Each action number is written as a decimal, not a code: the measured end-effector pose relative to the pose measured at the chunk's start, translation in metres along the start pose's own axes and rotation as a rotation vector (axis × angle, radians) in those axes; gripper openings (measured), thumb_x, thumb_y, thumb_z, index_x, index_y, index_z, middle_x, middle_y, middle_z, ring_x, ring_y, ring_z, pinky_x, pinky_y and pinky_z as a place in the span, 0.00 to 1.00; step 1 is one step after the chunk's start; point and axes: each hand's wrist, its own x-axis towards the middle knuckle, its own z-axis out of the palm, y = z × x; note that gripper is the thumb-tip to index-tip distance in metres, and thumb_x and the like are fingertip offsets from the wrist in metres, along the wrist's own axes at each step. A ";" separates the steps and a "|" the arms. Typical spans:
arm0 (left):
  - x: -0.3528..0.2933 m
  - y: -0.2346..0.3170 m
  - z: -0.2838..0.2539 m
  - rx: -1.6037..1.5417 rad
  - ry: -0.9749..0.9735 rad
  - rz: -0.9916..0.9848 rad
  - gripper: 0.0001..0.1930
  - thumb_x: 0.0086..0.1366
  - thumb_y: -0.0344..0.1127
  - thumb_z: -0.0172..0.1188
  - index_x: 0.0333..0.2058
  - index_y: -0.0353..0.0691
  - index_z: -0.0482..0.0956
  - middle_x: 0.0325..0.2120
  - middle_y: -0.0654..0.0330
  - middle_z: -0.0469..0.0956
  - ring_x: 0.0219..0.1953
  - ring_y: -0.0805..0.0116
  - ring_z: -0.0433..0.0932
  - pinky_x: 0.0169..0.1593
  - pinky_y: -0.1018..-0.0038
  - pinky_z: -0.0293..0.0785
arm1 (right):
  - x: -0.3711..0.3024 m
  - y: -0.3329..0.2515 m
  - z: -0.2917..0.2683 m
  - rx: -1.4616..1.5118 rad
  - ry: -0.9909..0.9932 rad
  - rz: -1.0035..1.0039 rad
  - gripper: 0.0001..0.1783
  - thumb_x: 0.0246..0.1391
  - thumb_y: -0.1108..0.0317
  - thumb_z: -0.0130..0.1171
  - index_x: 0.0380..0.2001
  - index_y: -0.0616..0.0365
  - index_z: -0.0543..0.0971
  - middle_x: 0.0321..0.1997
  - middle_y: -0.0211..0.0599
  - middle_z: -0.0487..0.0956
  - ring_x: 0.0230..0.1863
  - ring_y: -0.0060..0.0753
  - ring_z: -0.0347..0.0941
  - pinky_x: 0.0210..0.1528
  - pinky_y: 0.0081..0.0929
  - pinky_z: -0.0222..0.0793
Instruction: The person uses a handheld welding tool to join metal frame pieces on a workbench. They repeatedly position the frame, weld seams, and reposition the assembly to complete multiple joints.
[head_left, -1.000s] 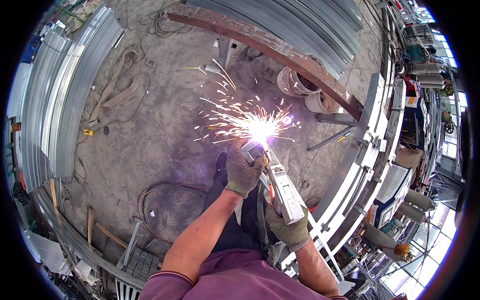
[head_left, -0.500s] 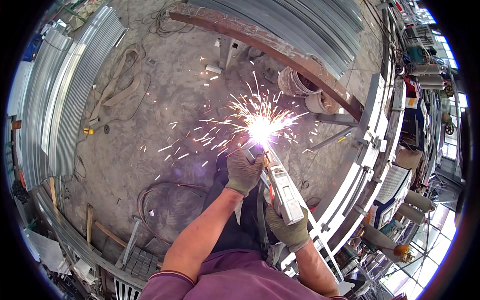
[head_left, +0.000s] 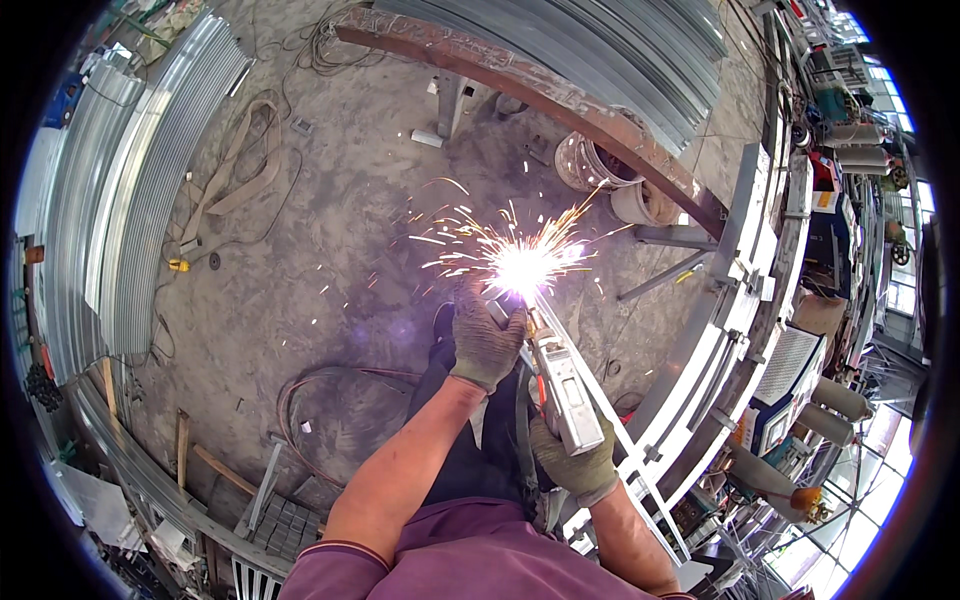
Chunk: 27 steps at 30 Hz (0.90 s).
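My right hand (head_left: 582,462), in a grey-green work glove, wraps round the back of a silver handheld welding gun (head_left: 566,388). A blinding white glow (head_left: 523,272) burns at the gun's tip and throws orange sparks outward; the glare hides the exact spot where it meets metal. Just left of the tip, my gloved left hand (head_left: 484,342) is closed round a short grey metal piece (head_left: 500,310), its fingers partly lost in the glare. Beside the gun, a long thin pale metal bar (head_left: 592,385) slants down to the right.
A rusty brown beam (head_left: 530,90) crosses the far side, with buckets (head_left: 588,165) under it. Grey metal profiles (head_left: 165,170) are stacked at left. A long metal workpiece (head_left: 690,370) stands at right, before gas cylinders (head_left: 762,478). A hose (head_left: 285,405) loops on the floor.
The spark spray has changed shape and is somewhat smaller, with fewer sparks flying to the lower left. Both hands and the welding gun stay almost in place.
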 end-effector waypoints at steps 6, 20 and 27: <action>-0.002 0.003 0.000 -0.055 -0.010 -0.117 0.31 0.60 0.34 0.72 0.60 0.29 0.73 0.57 0.39 0.76 0.60 0.43 0.77 0.68 0.56 0.72 | -0.002 0.002 0.002 0.003 0.016 -0.026 0.07 0.55 0.67 0.71 0.35 0.55 0.83 0.24 0.35 0.81 0.23 0.45 0.82 0.27 0.39 0.78; -0.010 -0.010 0.002 -0.012 -0.036 -0.067 0.42 0.58 0.30 0.77 0.69 0.29 0.65 0.63 0.40 0.74 0.65 0.44 0.76 0.70 0.56 0.71 | -0.029 0.015 -0.032 0.139 0.030 0.093 0.14 0.58 0.78 0.69 0.48 0.61 0.83 0.34 0.34 0.80 0.34 0.34 0.80 0.36 0.33 0.77; -0.028 0.001 0.001 0.160 0.063 -0.161 0.53 0.56 0.49 0.81 0.72 0.27 0.62 0.67 0.35 0.69 0.71 0.34 0.66 0.76 0.48 0.60 | -0.026 0.020 -0.053 0.245 0.087 0.293 0.09 0.59 0.81 0.67 0.42 0.59 0.81 0.28 0.29 0.76 0.26 0.26 0.72 0.28 0.30 0.70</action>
